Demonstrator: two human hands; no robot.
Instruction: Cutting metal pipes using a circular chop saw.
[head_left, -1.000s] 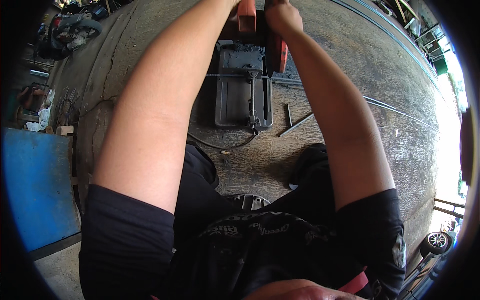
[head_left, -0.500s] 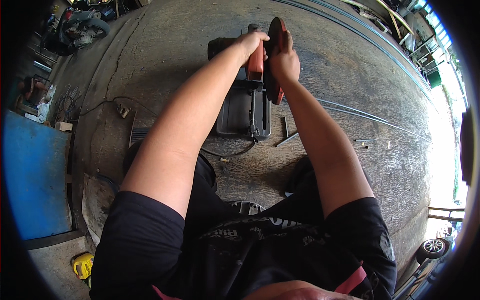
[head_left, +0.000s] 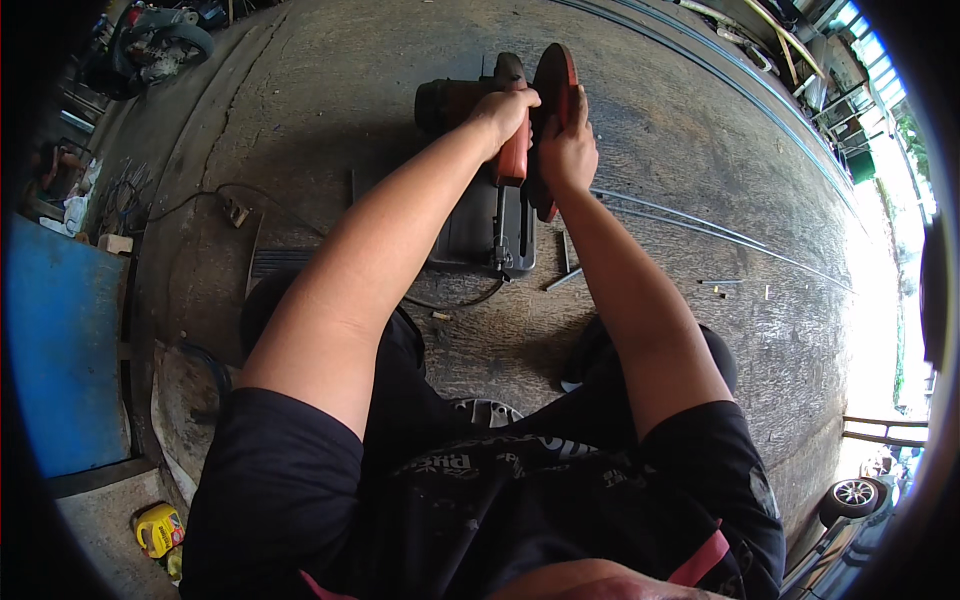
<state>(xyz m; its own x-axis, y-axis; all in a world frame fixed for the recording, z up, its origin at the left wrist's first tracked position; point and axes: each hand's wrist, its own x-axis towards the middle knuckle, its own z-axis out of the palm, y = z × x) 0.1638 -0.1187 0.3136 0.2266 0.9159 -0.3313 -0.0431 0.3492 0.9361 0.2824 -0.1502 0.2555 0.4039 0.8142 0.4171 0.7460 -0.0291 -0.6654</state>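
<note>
A cut-off saw stands on the floor before me, with a dark motor at its left and a dark flat base below. My left hand is wrapped round the saw's red handle. Just to its right stands a large round disc, dark-faced with a reddish edge, seen nearly edge-on. My right hand is closed against the disc's right side, one finger pointing up along the edge. Part of its grip is hidden behind the disc. I cannot tell whether it holds the disc or its guard.
Long thin metal rods lie to the right, with short cut pieces near the base. A cable runs left across the floor. A blue panel and a yellow container are at the left; a motorcycle is far left.
The saw's handle and disc have come down a little toward me, both hands moving with them. The handle now covers more of the base. The whole view has shifted slightly.
</note>
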